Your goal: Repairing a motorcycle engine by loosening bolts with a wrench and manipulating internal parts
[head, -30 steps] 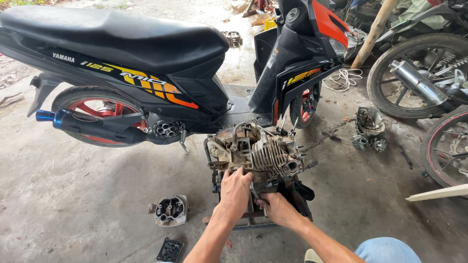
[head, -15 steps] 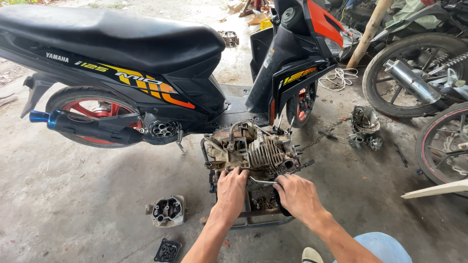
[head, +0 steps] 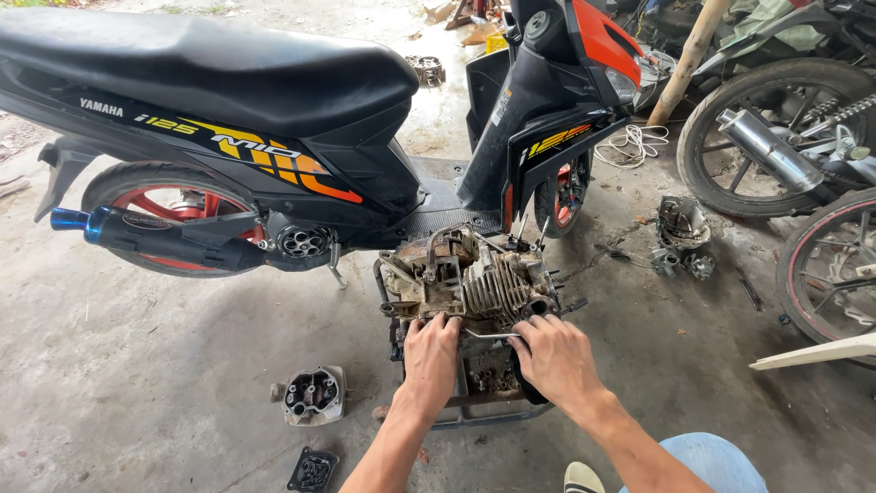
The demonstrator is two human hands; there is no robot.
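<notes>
on a grey concrete floor (head: 109,383), a black scooter (head: 237,137) with orange trim stands side-on across the top of the view, its blue-tipped exhaust (head: 155,239) at the left and its red rear wheel (head: 169,210) behind it. lower left of centre, a loose cylinder head (head: 313,395) lies on the floor, and a small black cover (head: 313,471) sits near the bottom edge just below it.

in the middle, just in front of the scooter's footboard, a dirty finned engine (head: 470,281) rests on a low metal stand (head: 484,406). the left hand (head: 431,358) lies palm-down on the near edge of the engine, fingers curled over its lower casing – pressed against it, though whether they grip anything cannot be told. the right hand (head: 555,358) sits just beside it, fingers bent loosely onto the engine's near right side, where a thin metal rod (head: 490,335) runs between the two hands; the right fingertips touch the rod's end, and a closed grip on it cannot be confirmed. a black round part (head: 527,391) shows under the right palm.

to the right, small engine parts (head: 680,239) lie scattered on the floor – well apart from the hands. a coil of white cord (head: 637,143) lies beyond them. at the right edge stand the wheels (head: 776,137) of other motorbikes. a blue-clad knee (head: 707,461) and a pale shoe (head: 582,478) show at the bottom edge.
</notes>
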